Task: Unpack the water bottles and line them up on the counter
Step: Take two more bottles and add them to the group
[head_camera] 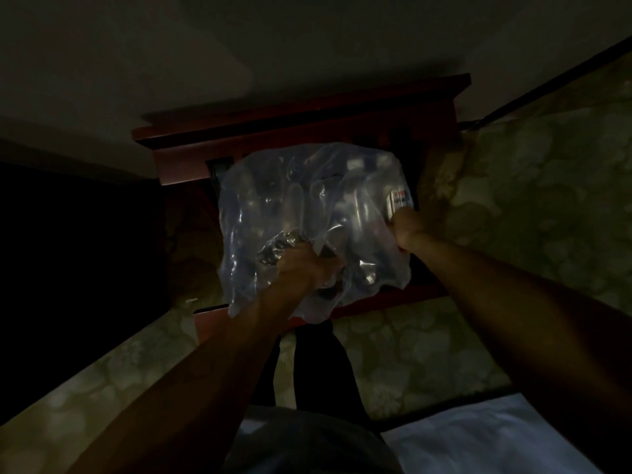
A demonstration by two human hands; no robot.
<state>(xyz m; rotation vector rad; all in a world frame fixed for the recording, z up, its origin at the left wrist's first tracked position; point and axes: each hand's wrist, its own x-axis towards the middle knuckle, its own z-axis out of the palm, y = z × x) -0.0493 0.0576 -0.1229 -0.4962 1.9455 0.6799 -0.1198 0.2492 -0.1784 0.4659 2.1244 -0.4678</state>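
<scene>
A pack of water bottles in clear shrink-wrap plastic (pixel 273 206) sits on a dark reddish wooden counter (pixel 424 294) in a dim room. Several bottles show faintly through the film; one at the right edge carries a red and white label (pixel 400 199). My left hand (pixel 301 268) grips a bunched fold of the plastic at the pack's near middle. My right hand (pixel 408 230) grips the plastic at the pack's right edge, just below the label. The wrap still covers the bottles.
The counter's raised wooden back (pixel 301 107) stands against a pale wall. Patterned green carpet (pixel 547 206) spreads around the counter. A white sheet (pixel 496 436) lies at the lower right. Deep shadow fills the left side.
</scene>
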